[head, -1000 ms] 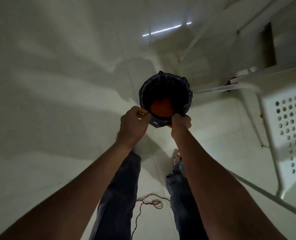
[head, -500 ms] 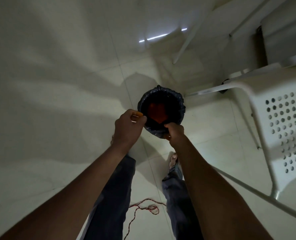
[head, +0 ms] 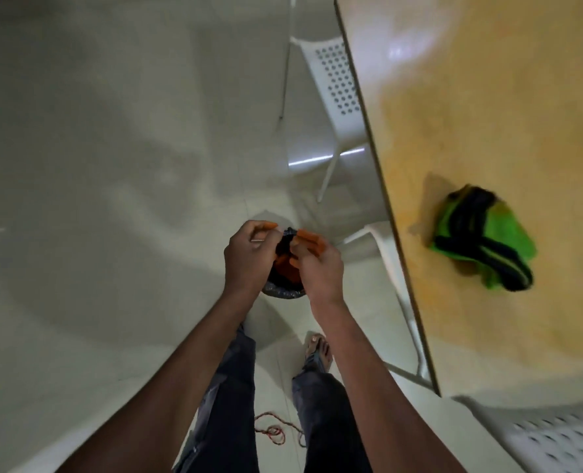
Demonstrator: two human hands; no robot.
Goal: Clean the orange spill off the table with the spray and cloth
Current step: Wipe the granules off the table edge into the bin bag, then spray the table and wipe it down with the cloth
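Presently both hands sit together over a small dark bin lined with a black plastic bag (head: 285, 291) on the pale tiled floor. The left hand (head: 249, 257) has its fingers curled, pinching something orange at the fingertips. The right hand (head: 319, 268) is likewise curled around orange pieces (head: 308, 240) — what exactly they are cannot be told. More orange shows inside the bin, directly beneath both hands.

The crumpled green cloth with dark stripes (head: 481, 238) lies on the yellow-tan table top (head: 508, 97), well to the right of the right hand and higher than the bin. Its long axis runs diagonally, upper left to lower right. The right hand is the nearer one, so the reach most likely falls to it. No spray bottle is in view. White perforated plastic chairs (head: 337, 83) stand beyond the hands, along the table edge.
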